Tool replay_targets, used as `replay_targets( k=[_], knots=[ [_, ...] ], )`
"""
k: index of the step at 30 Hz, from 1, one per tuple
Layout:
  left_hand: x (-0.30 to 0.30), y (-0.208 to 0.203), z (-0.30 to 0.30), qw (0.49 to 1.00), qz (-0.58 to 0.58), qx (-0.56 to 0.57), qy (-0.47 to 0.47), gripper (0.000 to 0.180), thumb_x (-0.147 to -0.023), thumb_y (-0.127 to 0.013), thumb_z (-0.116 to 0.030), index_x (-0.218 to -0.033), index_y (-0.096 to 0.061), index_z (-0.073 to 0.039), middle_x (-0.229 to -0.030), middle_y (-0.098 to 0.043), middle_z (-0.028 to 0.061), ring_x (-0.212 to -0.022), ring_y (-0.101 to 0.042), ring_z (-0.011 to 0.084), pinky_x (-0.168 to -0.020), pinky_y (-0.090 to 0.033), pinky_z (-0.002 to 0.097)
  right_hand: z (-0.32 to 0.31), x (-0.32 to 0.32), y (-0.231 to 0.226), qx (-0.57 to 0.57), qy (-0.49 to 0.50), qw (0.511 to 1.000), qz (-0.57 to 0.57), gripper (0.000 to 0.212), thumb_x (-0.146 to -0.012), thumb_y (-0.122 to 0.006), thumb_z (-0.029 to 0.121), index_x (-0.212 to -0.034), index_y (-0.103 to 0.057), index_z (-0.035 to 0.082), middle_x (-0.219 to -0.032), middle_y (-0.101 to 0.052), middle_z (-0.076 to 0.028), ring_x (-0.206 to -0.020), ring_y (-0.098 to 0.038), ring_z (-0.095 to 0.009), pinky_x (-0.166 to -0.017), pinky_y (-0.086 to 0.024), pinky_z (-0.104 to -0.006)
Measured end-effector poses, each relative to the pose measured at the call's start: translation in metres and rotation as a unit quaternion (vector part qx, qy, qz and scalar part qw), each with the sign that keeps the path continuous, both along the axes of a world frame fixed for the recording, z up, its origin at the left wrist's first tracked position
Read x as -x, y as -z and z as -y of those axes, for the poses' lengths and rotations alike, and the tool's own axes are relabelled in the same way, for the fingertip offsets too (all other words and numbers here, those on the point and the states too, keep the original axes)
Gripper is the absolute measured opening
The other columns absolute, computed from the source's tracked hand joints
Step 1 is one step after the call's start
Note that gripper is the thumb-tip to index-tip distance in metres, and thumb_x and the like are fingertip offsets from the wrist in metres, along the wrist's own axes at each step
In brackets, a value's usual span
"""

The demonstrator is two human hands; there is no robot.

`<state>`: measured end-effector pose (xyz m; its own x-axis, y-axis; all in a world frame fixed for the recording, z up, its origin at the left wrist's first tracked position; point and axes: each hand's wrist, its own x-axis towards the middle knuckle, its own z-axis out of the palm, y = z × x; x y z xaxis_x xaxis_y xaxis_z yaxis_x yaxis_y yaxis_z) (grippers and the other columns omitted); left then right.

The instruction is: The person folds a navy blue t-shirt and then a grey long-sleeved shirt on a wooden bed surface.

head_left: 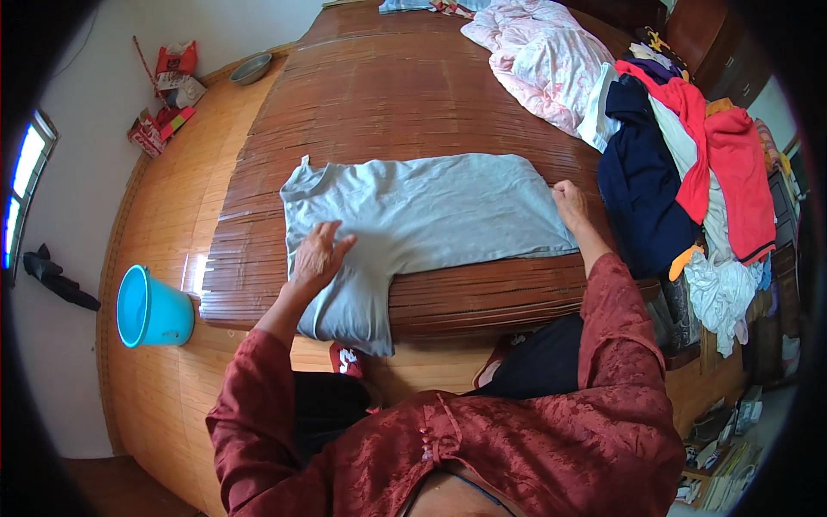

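Note:
A pale grey T-shirt (439, 202) lies sideways on the brown slatted mat (370, 95), folded along its length. Its collar is at the left and its hem at the right, while one sleeve hangs over the mat's near edge. My left hand (320, 257) rests on the shirt near the collar and shoulder, fingers apart. At the hem's far corner, my right hand (570, 205) is closed, its fingers curled around the cloth's edge. What lies inside that grip is partly hidden by the knuckles.
Right of the shirt is a heap of clothes, with a navy garment (642, 172) and a red one (739, 181). A pink quilt (543, 60) lies at the back. On the wooden floor at left stand a blue bucket (155, 308) and, farther off, a grey basin (251, 69).

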<state>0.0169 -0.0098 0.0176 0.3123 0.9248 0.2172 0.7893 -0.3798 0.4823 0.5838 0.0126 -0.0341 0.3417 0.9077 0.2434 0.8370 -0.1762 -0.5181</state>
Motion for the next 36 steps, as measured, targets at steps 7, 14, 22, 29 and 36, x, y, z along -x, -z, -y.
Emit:
replay_targets(
  k=[7, 14, 22, 29, 36],
  knots=[
    [0.004, 0.034, -0.030, 0.971, -0.227, 0.028, -0.075, 0.083, -0.091, -0.054, -0.061, -0.153, -0.033, -0.011, -0.159, -0.028, 0.0196, -0.149, -0.020, 0.0383, -0.120, -0.013, 0.0561, -0.048, 0.033, -0.015, 0.104, 0.066, 0.992, 0.028, 0.041, -0.089, -0.060, 0.043, -0.100, -0.069, 0.005, -0.101, -0.070, -0.020, -0.100, -0.066, -0.037, -0.088, -0.050, -0.0463],
    [-0.005, 0.030, -0.029, 0.972, -0.221, 0.025, -0.075, 0.085, -0.091, -0.049, -0.067, -0.154, -0.033, -0.012, -0.160, -0.027, 0.0191, -0.150, -0.020, 0.0368, -0.120, -0.011, 0.0551, -0.045, 0.049, -0.042, 0.155, -0.007, 0.988, -0.012, 0.036, -0.078, -0.071, 0.035, -0.098, -0.071, 0.005, -0.107, -0.070, -0.021, -0.103, -0.066, -0.038, -0.087, -0.051, -0.0461],
    [0.001, 0.038, -0.032, 0.974, -0.210, 0.006, -0.080, 0.088, -0.089, -0.048, -0.071, -0.152, -0.036, -0.011, -0.159, -0.029, 0.0194, -0.149, -0.022, 0.0380, -0.119, -0.013, 0.0568, 0.029, 0.121, -0.033, -0.089, -0.340, 0.926, 0.137, 0.024, -0.078, -0.076, 0.022, -0.091, -0.058, 0.011, -0.087, -0.064, -0.007, -0.082, -0.067, -0.026, -0.070, -0.054, -0.0407],
    [-0.002, 0.036, -0.031, 0.974, -0.210, 0.013, -0.085, 0.088, -0.089, -0.047, -0.071, -0.153, -0.036, -0.012, -0.160, -0.028, 0.0185, -0.149, -0.022, 0.0364, -0.120, -0.012, 0.0564, 0.028, 0.113, -0.041, -0.016, -0.193, 0.980, -0.048, 0.023, -0.079, -0.076, 0.011, -0.094, -0.059, 0.005, -0.081, -0.061, -0.007, -0.073, -0.062, -0.017, -0.065, -0.051, -0.0311],
    [0.000, 0.039, -0.031, 0.974, -0.209, 0.013, -0.090, 0.088, -0.088, -0.047, -0.072, -0.153, -0.036, -0.013, -0.160, -0.028, 0.0183, -0.150, -0.022, 0.0360, -0.120, -0.012, 0.0558, 0.017, 0.131, -0.048, 0.121, -0.186, 0.972, 0.072, 0.026, -0.087, -0.065, 0.031, -0.091, -0.065, 0.005, -0.089, -0.070, -0.017, -0.081, -0.067, -0.037, -0.072, -0.052, -0.0465]
  ],
)
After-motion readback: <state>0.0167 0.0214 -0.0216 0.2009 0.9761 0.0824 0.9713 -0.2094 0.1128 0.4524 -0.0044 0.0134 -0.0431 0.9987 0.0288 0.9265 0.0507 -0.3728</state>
